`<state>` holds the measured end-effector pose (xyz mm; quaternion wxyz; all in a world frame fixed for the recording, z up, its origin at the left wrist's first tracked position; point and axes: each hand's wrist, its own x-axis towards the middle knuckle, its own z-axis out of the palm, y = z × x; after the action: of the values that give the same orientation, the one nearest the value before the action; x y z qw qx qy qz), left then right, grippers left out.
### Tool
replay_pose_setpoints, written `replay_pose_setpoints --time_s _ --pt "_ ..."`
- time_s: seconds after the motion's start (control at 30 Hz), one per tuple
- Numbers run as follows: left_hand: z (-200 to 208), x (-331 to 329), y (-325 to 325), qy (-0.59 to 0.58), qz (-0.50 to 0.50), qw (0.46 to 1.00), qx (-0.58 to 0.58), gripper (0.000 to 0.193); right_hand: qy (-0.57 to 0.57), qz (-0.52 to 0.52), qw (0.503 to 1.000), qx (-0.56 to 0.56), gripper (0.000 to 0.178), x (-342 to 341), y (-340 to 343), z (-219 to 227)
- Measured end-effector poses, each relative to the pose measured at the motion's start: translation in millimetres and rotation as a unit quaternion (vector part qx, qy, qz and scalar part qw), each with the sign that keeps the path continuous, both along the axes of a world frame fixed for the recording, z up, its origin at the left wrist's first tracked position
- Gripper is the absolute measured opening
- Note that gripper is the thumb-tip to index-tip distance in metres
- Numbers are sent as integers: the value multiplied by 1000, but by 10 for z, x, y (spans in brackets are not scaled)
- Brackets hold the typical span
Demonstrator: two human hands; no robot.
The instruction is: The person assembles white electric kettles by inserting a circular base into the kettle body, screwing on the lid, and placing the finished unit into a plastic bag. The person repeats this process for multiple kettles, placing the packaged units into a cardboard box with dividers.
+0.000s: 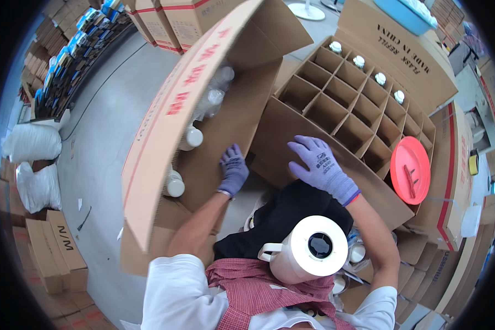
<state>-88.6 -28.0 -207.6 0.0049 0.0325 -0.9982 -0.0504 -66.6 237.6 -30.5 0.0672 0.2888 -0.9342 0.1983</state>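
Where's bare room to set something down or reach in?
Floor between the left box and white sacks looks mostly bare; cells between the capped bottles and right hand look open. Crowded: the left box's left side, with white-topped items, and under the red plate.

Your view comes from the left one of two fisheye cameras worn on your head, facing down and forward over your lap. Nearest the lens, at the bottom, you see your checked apron (242, 300) and the white jug (301, 252), whose top faces up at you. Your left hand (235, 171) and right hand (323, 169) sit near mid-picture, a little farther off. Beyond them you look steeply into the divided carton (291, 124). The wide lens also takes in the floor (102, 154) at left, bending straight edges inside a round, dark border.
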Motion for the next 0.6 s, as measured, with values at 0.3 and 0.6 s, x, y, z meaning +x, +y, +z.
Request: replay_pose_setpoints --time_s 0.3,0.6 --pt "501 488 -861 -114 -85 987 72 74 0 20 1000 -1 50 -222 -239 -94" --pt "-36 -1072 -2120 215 161 951 157 86 -107 39 993 -13 50 -307 -260 -122"
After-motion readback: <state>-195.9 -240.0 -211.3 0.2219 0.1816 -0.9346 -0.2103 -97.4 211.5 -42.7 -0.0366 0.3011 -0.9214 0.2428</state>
